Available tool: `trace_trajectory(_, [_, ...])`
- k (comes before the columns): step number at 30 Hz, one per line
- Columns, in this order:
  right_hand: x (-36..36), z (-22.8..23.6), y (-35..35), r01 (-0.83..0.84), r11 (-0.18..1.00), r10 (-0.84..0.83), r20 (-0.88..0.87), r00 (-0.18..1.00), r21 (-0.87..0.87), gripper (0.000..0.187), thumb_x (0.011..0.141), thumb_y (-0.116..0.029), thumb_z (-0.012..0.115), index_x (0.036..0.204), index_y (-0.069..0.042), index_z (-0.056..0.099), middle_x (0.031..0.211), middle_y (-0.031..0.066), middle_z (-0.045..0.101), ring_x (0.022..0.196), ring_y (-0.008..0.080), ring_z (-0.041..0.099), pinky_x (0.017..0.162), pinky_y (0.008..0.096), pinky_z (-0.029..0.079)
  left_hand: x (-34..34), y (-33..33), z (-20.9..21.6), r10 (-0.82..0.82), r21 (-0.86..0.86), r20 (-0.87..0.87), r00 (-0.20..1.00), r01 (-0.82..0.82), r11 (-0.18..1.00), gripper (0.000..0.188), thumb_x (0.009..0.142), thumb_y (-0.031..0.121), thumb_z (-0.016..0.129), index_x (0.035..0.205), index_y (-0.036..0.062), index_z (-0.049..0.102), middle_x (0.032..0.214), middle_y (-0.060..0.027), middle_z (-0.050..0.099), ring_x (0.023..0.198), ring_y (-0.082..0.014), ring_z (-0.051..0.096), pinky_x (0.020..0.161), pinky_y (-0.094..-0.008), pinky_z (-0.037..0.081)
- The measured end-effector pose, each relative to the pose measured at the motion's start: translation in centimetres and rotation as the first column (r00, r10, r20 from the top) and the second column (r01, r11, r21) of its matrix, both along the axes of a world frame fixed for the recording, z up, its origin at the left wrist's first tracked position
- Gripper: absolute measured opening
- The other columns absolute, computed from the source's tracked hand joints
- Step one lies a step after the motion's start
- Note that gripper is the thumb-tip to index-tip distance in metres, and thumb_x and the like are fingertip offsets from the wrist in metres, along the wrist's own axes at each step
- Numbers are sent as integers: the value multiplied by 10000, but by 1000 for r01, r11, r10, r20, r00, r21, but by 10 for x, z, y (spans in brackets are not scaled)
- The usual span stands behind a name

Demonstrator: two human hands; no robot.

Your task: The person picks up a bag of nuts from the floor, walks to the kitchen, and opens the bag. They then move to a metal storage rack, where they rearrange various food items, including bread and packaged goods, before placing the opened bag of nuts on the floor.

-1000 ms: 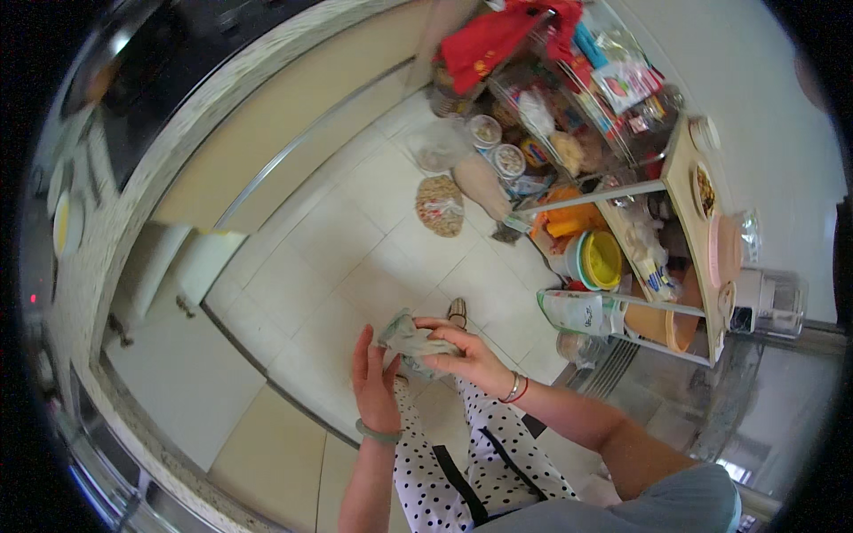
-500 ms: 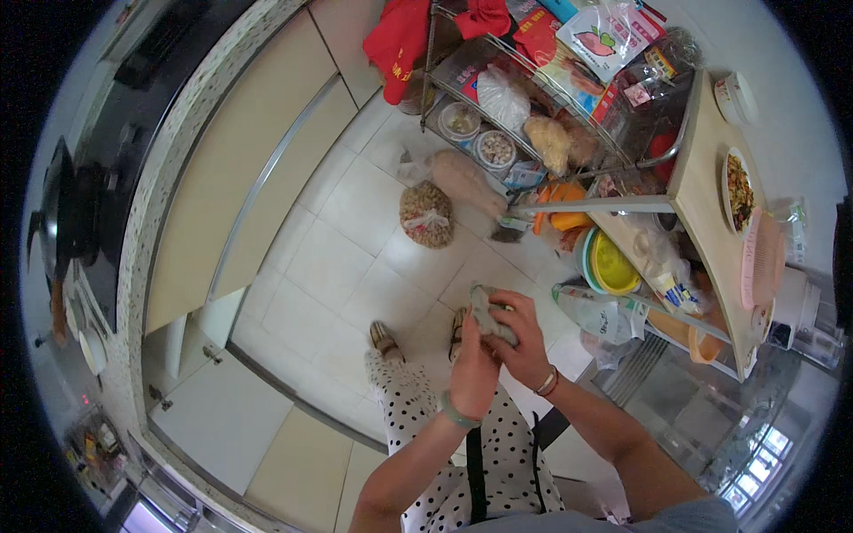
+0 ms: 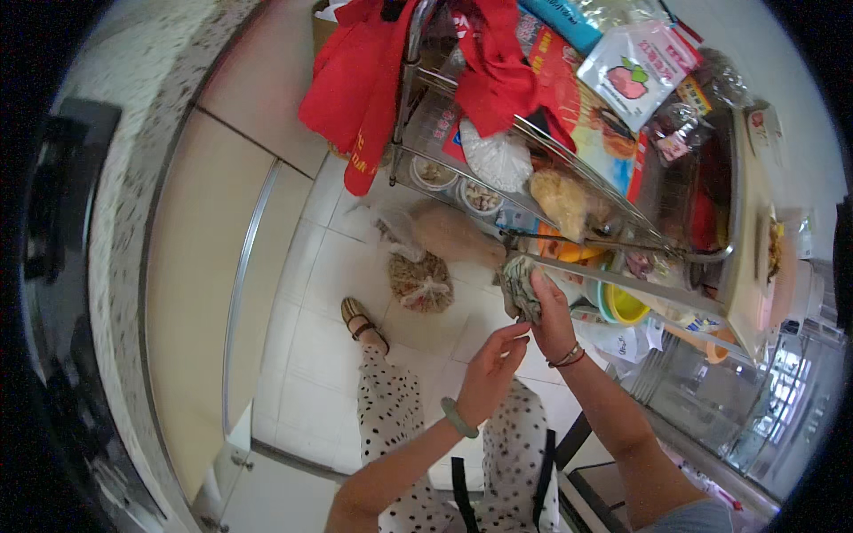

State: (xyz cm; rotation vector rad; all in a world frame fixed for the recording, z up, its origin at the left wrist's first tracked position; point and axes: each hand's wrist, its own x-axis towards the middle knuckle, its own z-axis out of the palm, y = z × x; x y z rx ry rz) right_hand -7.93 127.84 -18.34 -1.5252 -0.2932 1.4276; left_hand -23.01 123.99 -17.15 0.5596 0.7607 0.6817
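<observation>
A crumpled grey-green cloth [image 3: 521, 289] is in my right hand [image 3: 553, 315], whose fingers are wrapped round it. My left hand [image 3: 491, 371] is just below, fingers partly stretched and slightly apart, the tips at the cloth's lower edge. Whether they touch it is hard to tell. Both hands are in front of the metal wire rack [image 3: 613, 266], near its front bar. On the floor beyond them are a tied clear bag of small brownish pieces [image 3: 421, 282] and a larger pale bag [image 3: 453, 235].
Red cloths [image 3: 360, 89] hang over the rack's left end. Its shelves hold packets, a white bag [image 3: 495, 158], round tubs [image 3: 480, 197] and a yellow bowl [image 3: 625, 305]. Beige cabinets [image 3: 209, 258] line the left, under a speckled countertop [image 3: 147, 115]. A wooden board [image 3: 753, 266] stands at right.
I have stepped toward the rack, which appears nearer. My right hand has carried the cloth up toward the rack; my left hand has drawn back from around it to its lower edge.
</observation>
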Motion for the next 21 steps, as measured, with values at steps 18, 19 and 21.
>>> trace_trajectory(18, [53,-110,262,-482,648,-154,722,675,590,342,876,-215,672,1133,9,650,1010,17,669,898,100,603,811,256,480,6,247,-180,773,847,-267,575,522,-96,332,739,217,726,1051,162,630,1134,0,589,1163,-209,509,1050,-510,325])
trace_trajectory(19, [59,-118,284,-550,690,-137,830,540,472,336,876,-223,661,1120,8,656,972,33,677,875,113,619,791,267,492,6,253,-188,785,846,-226,577,516,-136,343,733,223,729,1057,167,632,1125,3,596,1155,-204,518,1054,-506,323])
trace_trajectory(21, [67,-126,321,-608,768,-72,970,231,202,328,875,-238,639,1094,5,668,898,63,693,830,140,652,752,288,517,1,265,-199,769,802,-241,593,567,-186,349,734,213,715,1073,174,644,1095,12,610,1105,-190,543,1043,-494,335])
